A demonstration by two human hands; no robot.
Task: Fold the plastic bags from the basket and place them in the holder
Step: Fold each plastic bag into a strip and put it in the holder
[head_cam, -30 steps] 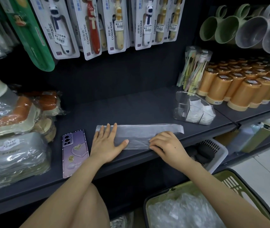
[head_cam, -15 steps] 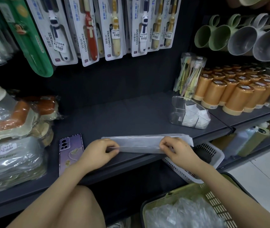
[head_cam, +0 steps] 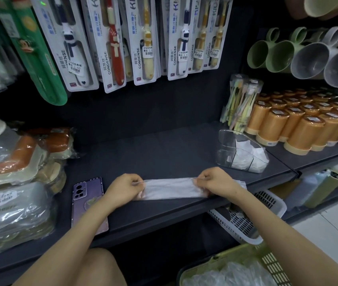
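Packs (head_cam: 15,182) in clear wrap, stacked at the left end of the dark shelf (head_cam: 164,153). Just right of them, purple phone (head_cam: 87,195) lying camera side up by the front edge, partly hidden by the left forearm.

Next, left hand (head_cam: 122,187): knuckles up, fingers curled, pinching the left end of the folded plastic bag (head_cam: 172,190) between thumb and fingertips. Bag itself a long narrow strip, stretched along the front edge of the shelf between the two hands. Right hand (head_cam: 215,182) in the mirror pose, knuckles up, fingers tucked, pinching the strip near its right end, with a short tail of plastic showing past the wrist. Both forearms reaching in from below, across the front edge.

Farther right and toward the back, clear holder (head_cam: 225,141) standing near the shelf's right edge, white bags inside. Beyond it, on the neighbouring shelf, rows of orange cups (head_cam: 300,129). Under the right forearm, white basket (head_cam: 267,205) on the lower shelf. At the bottom right, green basket (head_cam: 271,263) with loose bags (head_cam: 232,273) in it.

Against a second ago: left palm then flat on the bag with fingers spread, now curled into a pinch; right fingers then curled at the bag's near edge, now gripping its end. Against half a second ago: same two-ended pinch. Phone and holder in the same spots throughout.
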